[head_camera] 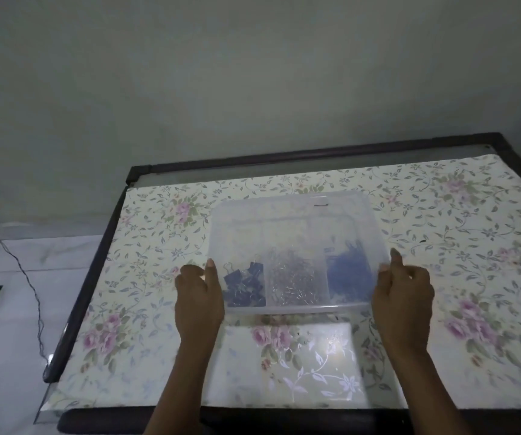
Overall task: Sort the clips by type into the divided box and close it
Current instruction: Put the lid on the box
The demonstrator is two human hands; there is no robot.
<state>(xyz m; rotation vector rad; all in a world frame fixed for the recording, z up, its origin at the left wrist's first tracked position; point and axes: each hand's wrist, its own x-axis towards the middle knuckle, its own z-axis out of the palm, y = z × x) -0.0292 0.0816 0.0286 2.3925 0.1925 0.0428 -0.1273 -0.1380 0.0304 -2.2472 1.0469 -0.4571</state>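
Divided box (297,304) of clear plastic: sits at the middle of a floral-covered table (472,246), translucent lid (293,205) lying over it, motion blur hiding whether fully seated. Holds three sorts side by side in its near row: dark binder clips (243,287) in the left compartment, silver paper clips (297,277) in the middle, blue clips (350,271) in the right. Flanked by both hands. Left hand (199,296): grips the box's left side, thumb stretched up along the edge, fingers curled behind it. Right hand (403,293): grips the right side likewise, one digit raised against the lid's edge, the other fingers curled. Forearms reaching in from the near edge of the table. Dark frame (253,164) bordering the tabletop; bright patch of glare (315,350) on the covering just in front of the box. Thin cable (30,277) trailing down at far left, beyond the table, against pale wall (253,73) and glossy floor (1,356).
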